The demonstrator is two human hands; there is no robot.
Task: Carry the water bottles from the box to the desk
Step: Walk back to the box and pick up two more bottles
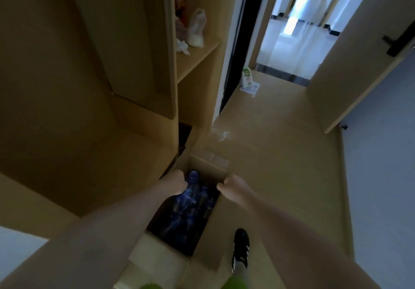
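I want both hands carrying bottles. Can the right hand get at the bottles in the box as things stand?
Probably yes. The right hand grips the box flap at the rim, just beside the bottles, and the top is open. It must let go of the flap first.

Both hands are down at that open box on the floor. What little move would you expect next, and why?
Probably lifting a bottle straight up out of the box. The left hand looks curled round its top, while the right hand grips the box's flap edge, seemingly steadying it. More bottles lie packed below, though blur hides the exact grip.
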